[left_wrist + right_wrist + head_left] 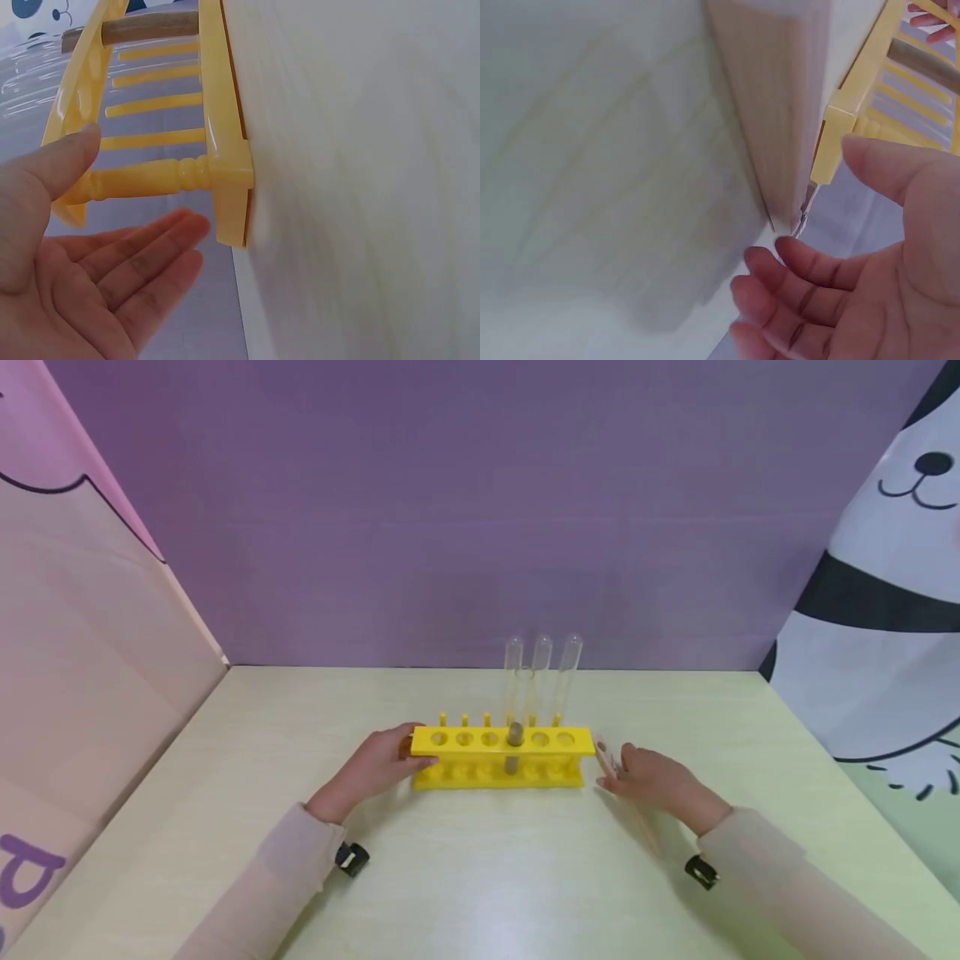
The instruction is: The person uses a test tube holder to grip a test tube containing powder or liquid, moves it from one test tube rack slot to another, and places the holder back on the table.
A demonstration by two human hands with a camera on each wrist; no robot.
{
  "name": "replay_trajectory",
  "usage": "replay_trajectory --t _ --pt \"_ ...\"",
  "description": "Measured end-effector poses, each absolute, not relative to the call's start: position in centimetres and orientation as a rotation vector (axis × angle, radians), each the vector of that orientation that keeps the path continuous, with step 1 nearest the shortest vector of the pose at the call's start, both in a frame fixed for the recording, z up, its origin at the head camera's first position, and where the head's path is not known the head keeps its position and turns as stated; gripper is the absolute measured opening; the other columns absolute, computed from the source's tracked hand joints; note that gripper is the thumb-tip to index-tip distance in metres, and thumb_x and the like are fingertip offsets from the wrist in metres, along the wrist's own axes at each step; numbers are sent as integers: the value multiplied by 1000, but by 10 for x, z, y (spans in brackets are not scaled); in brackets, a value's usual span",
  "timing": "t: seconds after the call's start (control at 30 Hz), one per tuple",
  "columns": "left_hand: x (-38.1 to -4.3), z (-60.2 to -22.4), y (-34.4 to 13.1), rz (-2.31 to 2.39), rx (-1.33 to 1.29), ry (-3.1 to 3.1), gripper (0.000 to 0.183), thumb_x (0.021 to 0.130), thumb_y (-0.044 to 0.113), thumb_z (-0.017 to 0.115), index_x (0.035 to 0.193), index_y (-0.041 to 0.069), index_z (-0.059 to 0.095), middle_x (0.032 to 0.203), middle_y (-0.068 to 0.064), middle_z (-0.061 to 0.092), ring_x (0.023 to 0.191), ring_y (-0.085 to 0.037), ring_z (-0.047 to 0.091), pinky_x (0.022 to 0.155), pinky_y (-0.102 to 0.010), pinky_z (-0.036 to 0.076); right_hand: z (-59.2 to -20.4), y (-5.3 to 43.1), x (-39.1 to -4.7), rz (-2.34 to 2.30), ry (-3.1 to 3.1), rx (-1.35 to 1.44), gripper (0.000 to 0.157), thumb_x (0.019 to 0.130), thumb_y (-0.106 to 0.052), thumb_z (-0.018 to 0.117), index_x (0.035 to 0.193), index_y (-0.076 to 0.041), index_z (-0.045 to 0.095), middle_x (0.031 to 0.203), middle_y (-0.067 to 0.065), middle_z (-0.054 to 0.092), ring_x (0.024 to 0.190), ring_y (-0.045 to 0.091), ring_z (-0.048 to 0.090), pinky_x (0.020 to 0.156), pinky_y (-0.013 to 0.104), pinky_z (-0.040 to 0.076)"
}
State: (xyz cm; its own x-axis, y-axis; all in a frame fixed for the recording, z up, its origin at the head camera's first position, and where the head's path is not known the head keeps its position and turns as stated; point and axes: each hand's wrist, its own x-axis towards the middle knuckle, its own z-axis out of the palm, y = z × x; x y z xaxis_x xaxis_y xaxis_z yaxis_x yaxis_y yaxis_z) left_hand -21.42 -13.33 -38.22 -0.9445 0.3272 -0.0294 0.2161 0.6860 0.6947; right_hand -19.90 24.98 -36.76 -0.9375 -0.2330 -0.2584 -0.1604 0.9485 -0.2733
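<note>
A yellow test tube rack (502,741) stands on the table, with a grey-brown rod (515,734) upright in one of its holes. Behind its top plate, three clear glass test tubes (542,660) sit upside down along the pegs. At the rack's left end is my left hand (382,764); in the left wrist view its thumb (71,157) overlaps the rack and the other fingers are extended. My right hand (656,783) is beside a wooden test tube clamp (769,97) to the right of the rack, fingers loosely bent; contact there is unclear.
The pale wooden table (480,868) meets a purple backdrop (480,518) behind the rack. Printed panels flank it, with a panda picture (892,593) on the right. Black wrist devices are on both sleeves.
</note>
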Motion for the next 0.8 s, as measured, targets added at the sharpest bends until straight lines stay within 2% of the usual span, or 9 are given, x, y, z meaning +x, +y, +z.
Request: replay_trajectory --t 0.1,0.17,0.43,0.8 --pt "-215 -383 -132 1122 440 2711 47 90 30 64 129 6 55 116 -5 64 87 -18 53 80 -33 49 -370 248 -199 -301 2803 -280 41 88 -42 61 89 -4 45 68 4 46 60 17 43 51 27 36" --pt "-215 -384 -132 1130 443 2698 43 91 28 63 127 7 56 114 -3 64 86 -16 53 79 -32 50 -370 246 -198 -272 2793 -273 41 88 -43 61 89 -5 45 68 5 46 61 18 44 51 28 36" --pt "-215 -386 -130 1169 439 2685 39 91 19 63 127 8 57 119 -4 63 93 -15 58 87 -35 52 -367 243 -198 -187 2765 -274 41 90 -41 59 94 -2 47 70 6 49 63 20 47 53 31 41" --pt "-215 -385 -132 1202 453 2679 36 91 13 62 126 6 58 120 -7 63 97 -16 60 89 -36 51 -368 241 -201 -157 2761 -308 26 96 -28 51 88 -4 52 70 4 51 60 18 48 52 31 42"
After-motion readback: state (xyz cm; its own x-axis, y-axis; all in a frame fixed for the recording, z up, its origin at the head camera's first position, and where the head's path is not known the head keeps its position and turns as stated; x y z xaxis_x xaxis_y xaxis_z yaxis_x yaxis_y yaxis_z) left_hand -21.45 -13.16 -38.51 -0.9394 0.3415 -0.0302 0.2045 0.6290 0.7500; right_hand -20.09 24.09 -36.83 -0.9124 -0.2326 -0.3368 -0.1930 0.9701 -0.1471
